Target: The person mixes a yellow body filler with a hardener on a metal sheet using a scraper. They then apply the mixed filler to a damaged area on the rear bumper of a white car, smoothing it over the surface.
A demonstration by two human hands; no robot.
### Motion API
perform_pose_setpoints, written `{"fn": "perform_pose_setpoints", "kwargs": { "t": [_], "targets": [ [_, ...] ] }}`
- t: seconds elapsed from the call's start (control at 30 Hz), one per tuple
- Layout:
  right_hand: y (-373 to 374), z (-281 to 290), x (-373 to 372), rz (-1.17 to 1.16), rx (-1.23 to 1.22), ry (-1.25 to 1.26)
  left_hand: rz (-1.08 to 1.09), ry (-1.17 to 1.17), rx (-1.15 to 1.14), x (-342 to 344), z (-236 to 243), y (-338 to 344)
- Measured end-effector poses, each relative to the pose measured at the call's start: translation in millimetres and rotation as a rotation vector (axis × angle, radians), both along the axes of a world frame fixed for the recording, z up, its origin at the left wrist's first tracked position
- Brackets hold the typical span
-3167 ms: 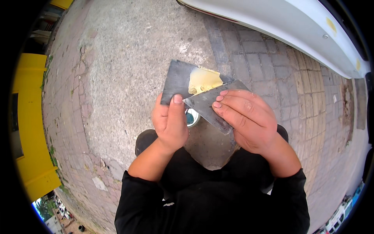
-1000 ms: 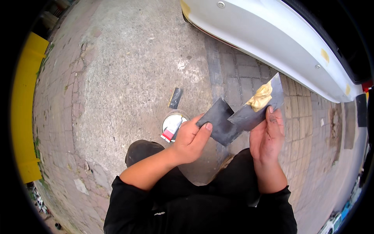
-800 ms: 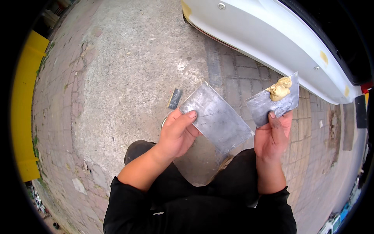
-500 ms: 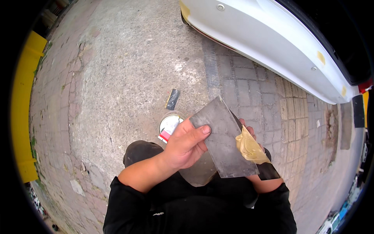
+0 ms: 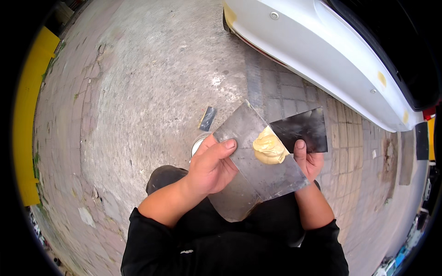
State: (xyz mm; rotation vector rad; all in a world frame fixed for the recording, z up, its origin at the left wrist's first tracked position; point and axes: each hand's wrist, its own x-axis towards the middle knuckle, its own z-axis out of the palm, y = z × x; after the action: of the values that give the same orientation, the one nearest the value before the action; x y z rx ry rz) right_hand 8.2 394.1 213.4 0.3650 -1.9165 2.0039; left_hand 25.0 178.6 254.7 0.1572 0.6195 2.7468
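My left hand (image 5: 212, 164) grips a flat grey metal plate (image 5: 239, 133) by its left side, thumb on top. A mound of beige body filler (image 5: 270, 146) sits on the plate near its right edge. In my right hand (image 5: 309, 161) is a dark, thin rectangular spreader (image 5: 301, 129), pinched with the thumb on its face. The spreader's left edge lies against or just behind the plate's right edge; I cannot tell if they touch.
A round can (image 5: 199, 143) stands on the ground, partly hidden behind my left hand. Beyond it lies a small dark scraper (image 5: 207, 118) with a yellowish edge. A white car bumper (image 5: 313, 55) with beige patches spans the upper right. Yellow panels (image 5: 32, 115) line the left.
The filler now rests on the plate, where before it hung at the plate's right edge on the spreader. My right hand has turned the spreader's dark face up.
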Motion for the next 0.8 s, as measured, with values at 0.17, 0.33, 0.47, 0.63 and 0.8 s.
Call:
{"fn": "perform_pose_setpoints", "kwargs": {
  "t": [0.17,0.33,0.47,0.63,0.8],
  "targets": [
    [7.1,33.1,-8.7,-0.194,0.44,0.416,0.153,-0.051,-0.066,-0.6,-9.0,-0.3],
    [-3.7,58.3,-4.9,-0.06,0.799,0.741,0.361,0.021,-0.374,1.5,-16.8,1.0],
    [-12.0,60.6,0.5,-0.034,0.878,0.722,0.475,0.096,-0.641,5.8,-19.6,4.3],
    [-16.4,54.5,-0.5,0.019,0.922,0.618,0.57,0.147,-0.779,10.6,-20.3,10.2],
    [-15.2,51.1,-1.9,0.064,0.796,0.577,0.586,0.172,-0.81,7.8,-24.1,12.1]
  ]
}}
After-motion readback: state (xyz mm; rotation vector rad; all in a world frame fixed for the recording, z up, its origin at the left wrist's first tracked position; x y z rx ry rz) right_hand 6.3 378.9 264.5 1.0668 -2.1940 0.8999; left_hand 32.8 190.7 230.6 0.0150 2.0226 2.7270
